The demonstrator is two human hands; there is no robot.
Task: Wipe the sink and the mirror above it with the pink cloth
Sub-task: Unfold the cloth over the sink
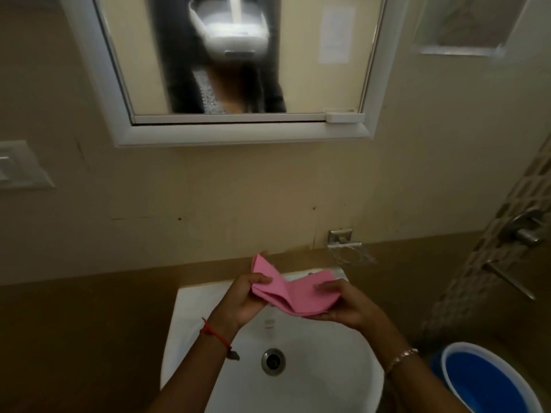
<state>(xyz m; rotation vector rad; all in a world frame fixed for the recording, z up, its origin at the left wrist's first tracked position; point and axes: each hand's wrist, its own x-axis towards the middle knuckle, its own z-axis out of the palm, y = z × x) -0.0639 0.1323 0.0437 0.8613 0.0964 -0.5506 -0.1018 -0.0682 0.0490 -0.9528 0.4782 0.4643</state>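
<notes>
A folded pink cloth (290, 290) is held above the white sink (190, 317) by both hands. My left hand (243, 299) pinches its left edge, with a red thread on that wrist. My right hand (347, 305) supports the cloth from below on the right, with a bracelet on that wrist. The sink's metal drain (273, 360) lies below the hands. The tap is mostly hidden behind the cloth. On the wall above hangs the white-framed mirror (301, 55), reflecting a person with a head-worn camera.
A blue bucket (489, 380) stands on the floor right of the sink. A metal soap holder (350, 250) is fixed to the wall behind the sink. A switch plate (18, 165) sits at the left, shower fittings (521, 231) at the right.
</notes>
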